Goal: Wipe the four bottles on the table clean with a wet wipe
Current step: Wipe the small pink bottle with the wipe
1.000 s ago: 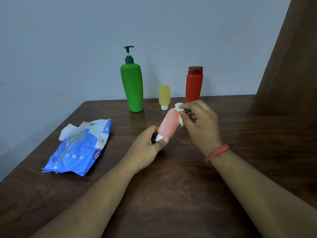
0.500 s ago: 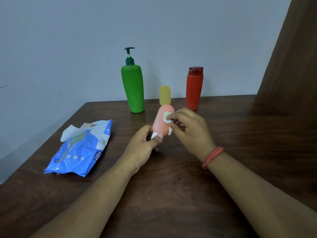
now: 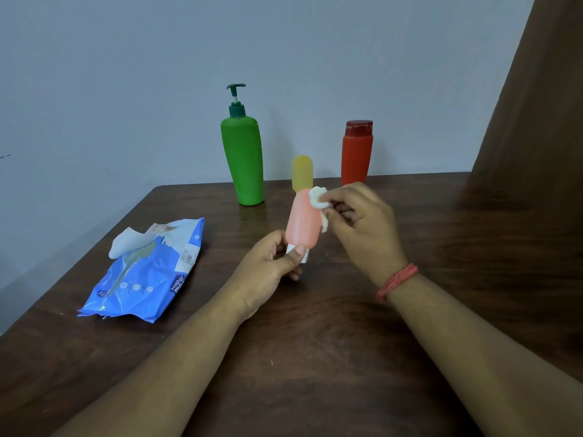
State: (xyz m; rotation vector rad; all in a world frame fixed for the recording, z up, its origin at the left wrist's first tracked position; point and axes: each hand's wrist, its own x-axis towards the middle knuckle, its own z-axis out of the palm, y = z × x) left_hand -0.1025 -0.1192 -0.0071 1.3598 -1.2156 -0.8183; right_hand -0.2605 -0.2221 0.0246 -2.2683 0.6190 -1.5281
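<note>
**Desk:** What are the hands doing?

**Photographer:** The left hand (image 3: pixel 271 266) grips the white cap end of a pink bottle (image 3: pixel 303 220), thumb across the front and fingers curled behind. The bottle stands nearly upright above the tabletop (image 3: pixel 315 357), cap down, its rounded end tilted slightly away and to the right. The right hand (image 3: pixel 362 225) pinches a bunched white wet wipe (image 3: pixel 318 200) between thumb and fingertips and presses it to the bottle's upper right side.

**Desk:** So the bottle sits between them?

**Photographer:** Yes. The left hand is at its lower end, the right hand just beside its upper part, with the wipe touching the plastic. A fold of the wipe hangs down along the bottle's right edge.

**Desk:** And the other bottles?

**Photographer:** All stand beyond the hands, near the wall. A yellow bottle (image 3: pixel 302 173) rises directly behind the pink one, its base hidden. A green pump bottle (image 3: pixel 243 162) stands beyond the left hand, a red bottle (image 3: pixel 357 152) just beyond the right hand's knuckles.

**Desk:** Anything else?

**Photographer:** A blue wipes packet (image 3: pixel 148 272) lies flat well to the left of the left hand, a white sheet poking from its opening. A red thread band (image 3: pixel 398 280) circles the right wrist.
</note>
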